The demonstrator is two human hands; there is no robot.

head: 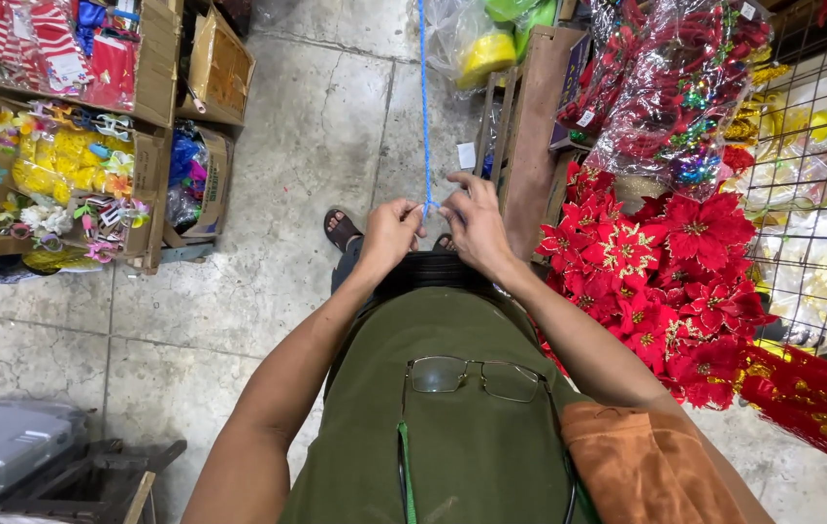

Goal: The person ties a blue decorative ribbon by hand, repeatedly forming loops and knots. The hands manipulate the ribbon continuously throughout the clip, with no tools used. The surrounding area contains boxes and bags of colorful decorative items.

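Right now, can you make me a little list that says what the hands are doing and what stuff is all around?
Left hand: pinching the lower end of a blue string
Right hand: pinching the same string end, close beside the left hand
String: runs straight up out of view
Grip: fingertips of both hands closed on the string
To the right: red poinsettia flowers, wire rack
To the left: cardboard boxes of colourful trinkets
On the shirt: eyeglasses hanging at the chest
Floor: grey concrete, sandalled foot showing
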